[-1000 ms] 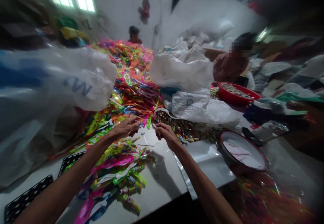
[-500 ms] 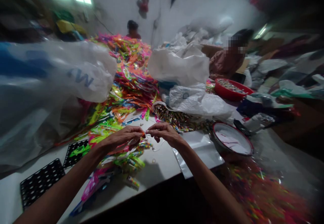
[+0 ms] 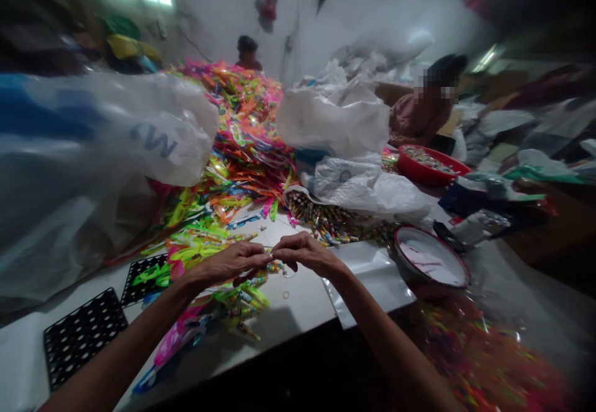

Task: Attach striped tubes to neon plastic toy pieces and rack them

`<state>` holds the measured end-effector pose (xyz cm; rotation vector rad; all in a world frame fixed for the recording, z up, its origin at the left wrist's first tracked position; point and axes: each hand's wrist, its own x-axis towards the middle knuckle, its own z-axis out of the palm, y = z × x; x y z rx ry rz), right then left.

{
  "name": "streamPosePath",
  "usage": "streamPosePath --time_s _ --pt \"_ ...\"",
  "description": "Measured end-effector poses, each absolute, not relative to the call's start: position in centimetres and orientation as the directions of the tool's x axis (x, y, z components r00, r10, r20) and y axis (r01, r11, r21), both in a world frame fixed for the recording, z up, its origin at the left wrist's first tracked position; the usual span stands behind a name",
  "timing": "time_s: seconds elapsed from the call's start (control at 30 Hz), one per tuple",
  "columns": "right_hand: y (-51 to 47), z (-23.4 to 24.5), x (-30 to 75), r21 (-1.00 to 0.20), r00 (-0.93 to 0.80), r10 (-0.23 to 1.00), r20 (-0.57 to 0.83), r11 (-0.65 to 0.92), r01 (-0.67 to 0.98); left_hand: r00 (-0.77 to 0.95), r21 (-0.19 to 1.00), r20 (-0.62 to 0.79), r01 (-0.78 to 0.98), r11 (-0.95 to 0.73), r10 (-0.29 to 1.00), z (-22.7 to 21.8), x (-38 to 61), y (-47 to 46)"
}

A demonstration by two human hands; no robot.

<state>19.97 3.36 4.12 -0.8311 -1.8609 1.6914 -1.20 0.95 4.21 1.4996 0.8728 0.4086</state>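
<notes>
**Fingertips meeting over one small piece**

A small piece (image 3: 269, 251), too tiny and blurred to name, sits between my two hands above the white table (image 3: 302, 303); my left hand (image 3: 228, 263) pinches it from the 9 o'clock side, thumb and fingers pressed together on it; my right hand (image 3: 302, 254) pinches it from 3 o'clock, fingertips closed and touching the left ones. Just under my left hand lies a loose spread of bright packets (image 3: 218, 300); at 8 o'clock lie two black perforated trays (image 3: 84, 334). At 12 o'clock rises the big heap of neon packets (image 3: 242, 133); at 2 o'clock is a spill of small coloured tubes (image 3: 335, 223) under white plastic bags (image 3: 363, 188). At 3 o'clock stands a red-rimmed bowl (image 3: 431, 257); beyond it a red basin (image 3: 431, 167), beside a seated person (image 3: 419, 117).
</notes>
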Motion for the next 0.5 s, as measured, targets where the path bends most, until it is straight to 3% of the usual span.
streamPosePath --time_s 0.23,0.37,0.43,0.5 --pt "2.7 2.2 18.6 -0.993 -0.689 0.722 -0.064 0.019 0.113 0.607 0.857 -0.264 0.505 -0.107 0.75 4.4 -2.2 1.0" --pt "4.9 -0.5 19.4 -0.947 -0.606 0.779 -0.16 0.053 0.318 0.582 0.582 -0.226 0.724 -0.37 0.781 3.9 -5.8 2.3" --pt "7.2 -1.4 20.9 -0.782 -0.431 0.89 -0.146 0.163 0.601 0.507 0.395 -0.158 0.819 -0.416 0.847 3.7 -7.6 3.8" --pt "10.0 -1.8 22.5 -0.522 -0.24 0.968 -0.078 0.166 0.837 0.408 0.307 -0.051 0.875 -0.374 0.912 3.3 -8.3 6.3"
